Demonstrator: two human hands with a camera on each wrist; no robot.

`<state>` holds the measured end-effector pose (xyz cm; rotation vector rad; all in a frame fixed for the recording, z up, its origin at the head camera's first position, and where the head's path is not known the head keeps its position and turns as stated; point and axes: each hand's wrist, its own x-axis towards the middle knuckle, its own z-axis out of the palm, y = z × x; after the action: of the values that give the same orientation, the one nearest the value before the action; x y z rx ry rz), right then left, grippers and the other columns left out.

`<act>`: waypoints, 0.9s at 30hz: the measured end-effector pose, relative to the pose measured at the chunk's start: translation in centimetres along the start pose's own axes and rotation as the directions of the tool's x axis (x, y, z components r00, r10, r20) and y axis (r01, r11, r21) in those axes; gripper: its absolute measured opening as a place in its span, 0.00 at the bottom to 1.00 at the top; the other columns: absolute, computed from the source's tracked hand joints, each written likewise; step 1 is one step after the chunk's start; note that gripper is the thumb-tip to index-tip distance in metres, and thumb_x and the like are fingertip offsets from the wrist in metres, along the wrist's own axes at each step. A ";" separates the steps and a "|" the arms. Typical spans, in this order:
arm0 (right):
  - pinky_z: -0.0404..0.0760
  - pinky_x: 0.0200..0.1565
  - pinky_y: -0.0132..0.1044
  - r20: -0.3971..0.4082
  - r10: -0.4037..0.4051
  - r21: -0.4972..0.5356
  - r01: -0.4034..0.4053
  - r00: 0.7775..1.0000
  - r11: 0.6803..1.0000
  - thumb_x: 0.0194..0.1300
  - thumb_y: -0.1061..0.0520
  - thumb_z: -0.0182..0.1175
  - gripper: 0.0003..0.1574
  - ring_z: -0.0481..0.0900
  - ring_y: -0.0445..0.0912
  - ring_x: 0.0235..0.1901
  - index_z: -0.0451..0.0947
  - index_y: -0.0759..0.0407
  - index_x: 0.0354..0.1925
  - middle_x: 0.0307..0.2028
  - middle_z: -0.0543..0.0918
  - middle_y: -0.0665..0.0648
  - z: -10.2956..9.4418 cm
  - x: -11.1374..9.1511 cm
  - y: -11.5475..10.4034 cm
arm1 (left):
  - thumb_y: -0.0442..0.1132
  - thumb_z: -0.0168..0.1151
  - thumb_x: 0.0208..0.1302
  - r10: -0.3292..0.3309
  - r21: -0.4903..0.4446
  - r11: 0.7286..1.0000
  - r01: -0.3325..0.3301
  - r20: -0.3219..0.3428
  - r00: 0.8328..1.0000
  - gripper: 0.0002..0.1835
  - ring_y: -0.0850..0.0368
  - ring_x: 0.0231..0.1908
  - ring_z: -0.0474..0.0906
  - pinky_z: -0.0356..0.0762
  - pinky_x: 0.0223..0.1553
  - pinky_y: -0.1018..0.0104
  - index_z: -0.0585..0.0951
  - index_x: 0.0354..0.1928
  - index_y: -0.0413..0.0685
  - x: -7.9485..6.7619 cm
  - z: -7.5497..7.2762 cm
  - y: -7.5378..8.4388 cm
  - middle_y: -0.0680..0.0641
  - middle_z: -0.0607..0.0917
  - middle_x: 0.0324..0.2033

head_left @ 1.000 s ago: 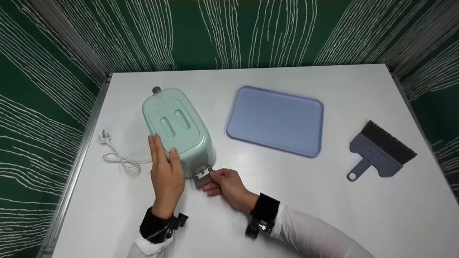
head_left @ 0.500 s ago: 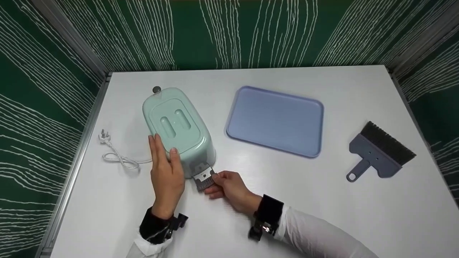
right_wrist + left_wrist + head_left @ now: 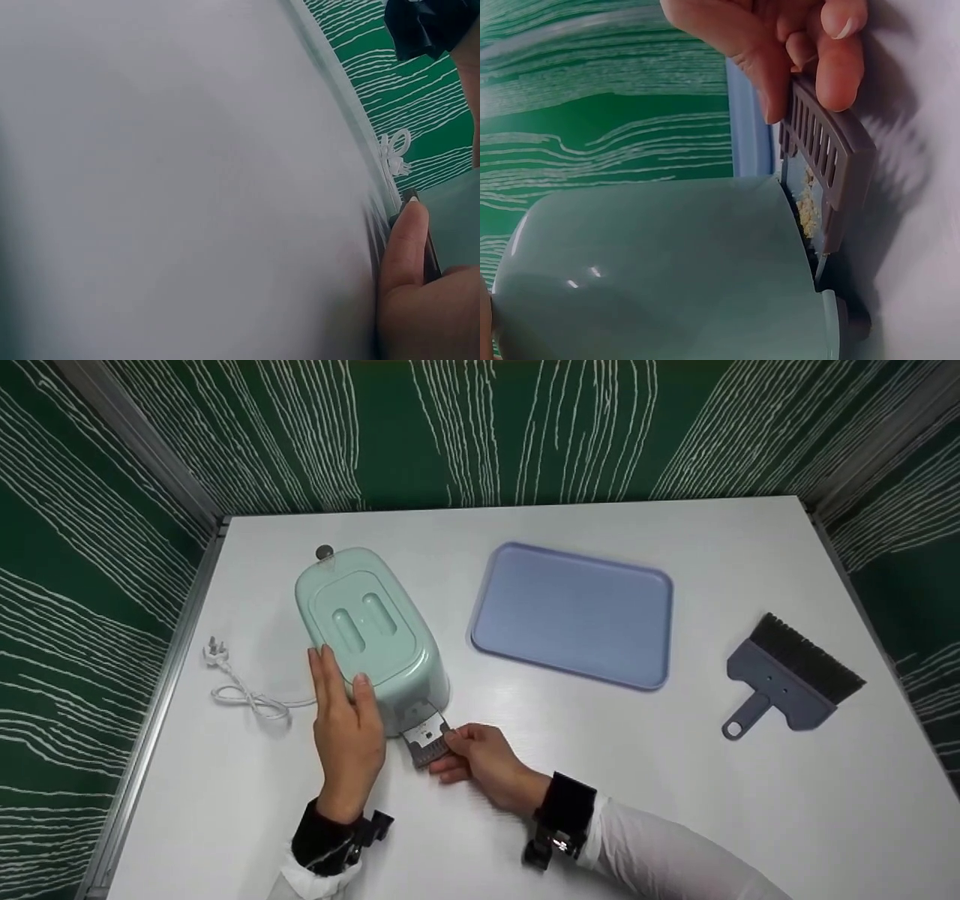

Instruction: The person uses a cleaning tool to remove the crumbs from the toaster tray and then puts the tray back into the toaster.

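Note:
A mint-green toaster (image 3: 411, 664) with a lid stands on the left half of the table. My left hand (image 3: 349, 742) rests flat against its near left edge, fingers straight. From the near end of the toaster juts a grey slotted crumb tray (image 3: 821, 135), part of it still inside. My right hand (image 3: 487, 761) pinches the tray's outer corner between thumb and fingers. Yellowish crumbs (image 3: 807, 211) lie on the tray in the left wrist view. The right wrist view shows mostly tabletop, with the right thumb (image 3: 405, 247) on the tray's dark edge.
A blue rectangular tray (image 3: 574, 615) lies right of the toaster. Farther right is a grey brush (image 3: 784, 682) with dark bristles. The toaster's white cord and plug (image 3: 251, 699) lie to its left. Green walls with white lines (image 3: 510, 435) surround the white table (image 3: 600, 780).
My right hand has drawn the crumb tray slightly farther out of the toaster, toward me. The left hand stays against the toaster. The whole head view has shifted a little.

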<state>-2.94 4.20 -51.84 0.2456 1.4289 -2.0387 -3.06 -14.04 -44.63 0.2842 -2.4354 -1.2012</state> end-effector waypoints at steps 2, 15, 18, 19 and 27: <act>0.89 0.34 0.37 0.003 0.003 0.007 -0.003 1.000 1.000 0.79 0.65 0.53 0.06 0.89 0.46 0.30 0.72 0.69 0.42 0.36 0.89 0.66 0.0 -0.1 0.1 | 0.48 0.45 0.84 -0.004 -0.001 1.000 0.004 -0.003 1.000 0.35 0.26 0.52 0.81 0.84 0.38 0.38 0.52 0.83 0.42 -0.1 0.0 -0.1 0.39 0.46 0.83; 0.89 0.34 0.37 0.025 0.011 0.032 -0.012 1.000 0.999 0.80 0.65 0.51 0.06 0.89 0.47 0.30 0.71 0.69 0.42 0.37 0.89 0.68 -0.6 -0.8 0.4 | 0.47 0.45 0.84 0.009 -0.008 1.000 -0.009 -0.020 1.000 0.34 0.29 0.70 0.66 0.72 0.63 0.34 0.54 0.82 0.40 -0.1 0.0 0.0 0.38 0.48 0.82; 0.89 0.34 0.36 0.029 0.014 0.031 -0.015 0.999 0.999 0.80 0.65 0.51 0.06 0.89 0.47 0.30 0.71 0.70 0.42 0.37 0.89 0.67 -0.7 -1.0 0.4 | 0.48 0.45 0.84 -0.003 -0.007 1.000 0.003 -0.013 1.000 0.34 0.29 0.69 0.67 0.73 0.62 0.34 0.53 0.83 0.40 -0.1 0.0 0.0 0.38 0.48 0.82; 0.89 0.34 0.36 0.031 0.016 0.031 -0.017 0.999 0.999 0.80 0.65 0.51 0.06 0.89 0.46 0.30 0.71 0.70 0.43 0.37 0.89 0.67 -0.8 -1.1 0.4 | 0.48 0.45 0.84 -0.005 -0.007 1.000 0.005 -0.010 1.000 0.34 0.29 0.70 0.66 0.72 0.63 0.34 0.53 0.83 0.41 -0.1 0.0 0.0 0.38 0.48 0.82; 0.89 0.36 0.37 0.045 0.026 0.023 -0.027 0.999 0.999 0.80 0.65 0.51 0.07 0.89 0.47 0.31 0.71 0.72 0.45 0.39 0.88 0.68 -1.2 -1.8 0.4 | 0.48 0.44 0.84 -0.017 -0.012 1.000 0.017 -0.002 1.000 0.34 0.30 0.72 0.64 0.71 0.65 0.35 0.53 0.83 0.41 -0.1 0.0 0.0 0.39 0.47 0.83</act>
<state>-1.54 5.85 -51.72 0.2261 1.3678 -2.0286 -3.00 -14.01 -44.68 0.3028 -2.4275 -1.2214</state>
